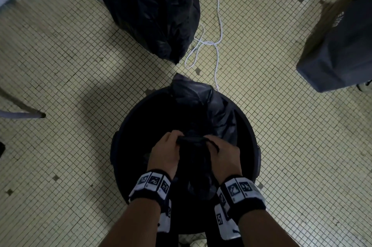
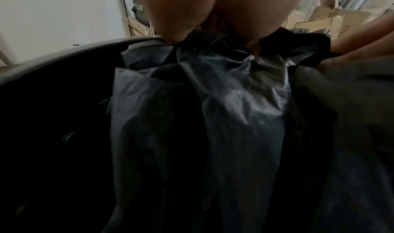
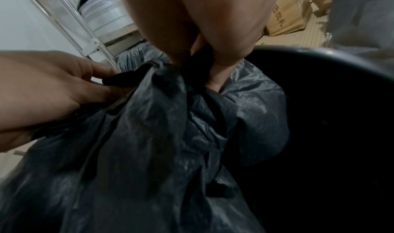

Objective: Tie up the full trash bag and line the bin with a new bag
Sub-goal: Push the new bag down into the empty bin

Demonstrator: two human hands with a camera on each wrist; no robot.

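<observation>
A round black bin (image 1: 128,126) stands on the tiled floor right below me. Over its mouth hangs a new black bag (image 1: 201,101), one part draped over the far rim, the rest bunched between my hands. My left hand (image 1: 167,146) and right hand (image 1: 223,150) both pinch the bag's gathered top edge close together above the bin. The left wrist view shows the bag (image 2: 213,118) hanging from my fingers (image 2: 177,17) inside the bin rim (image 2: 53,56). In the right wrist view my fingers (image 3: 224,43) pinch the bag (image 3: 160,135). The full black trash bag (image 1: 153,9) lies on the floor beyond the bin.
A white cord (image 1: 217,31) snakes over the tiles between the full bag and the bin. A dark grey bag or box (image 1: 340,49) sits at the right. A chair leg (image 1: 22,114) juts in at the left. Cardboard boxes (image 3: 290,12) stand behind.
</observation>
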